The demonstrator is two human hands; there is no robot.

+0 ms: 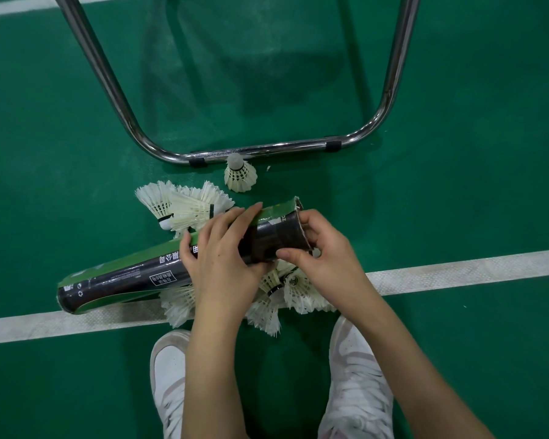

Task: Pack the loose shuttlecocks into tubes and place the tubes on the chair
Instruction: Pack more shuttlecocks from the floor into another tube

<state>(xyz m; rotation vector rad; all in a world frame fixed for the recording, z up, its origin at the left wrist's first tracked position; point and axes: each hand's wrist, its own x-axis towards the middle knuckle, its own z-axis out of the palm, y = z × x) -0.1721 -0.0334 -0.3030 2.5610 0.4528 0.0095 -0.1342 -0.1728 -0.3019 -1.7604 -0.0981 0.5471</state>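
A person's bare forearms, with no sleeves, watch or rings in view, end in the left hand point(222, 264) and right hand point(324, 264). Fingernails are short and unpainted. Below, a pair of white sneakers: the left shoe point(168, 378) with a faint pink trim and scuffed toe, the right shoe point(358, 381) with white laces and perforated toe panel.

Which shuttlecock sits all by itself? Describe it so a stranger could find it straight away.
Start at the chrome chair frame bent into a U on the green floor. Against the near side of its cross bar a lone shuttlecock stands cork up, feathers on the floor. Unlike the pile of shuttlecocks by the tube, it touches no other.
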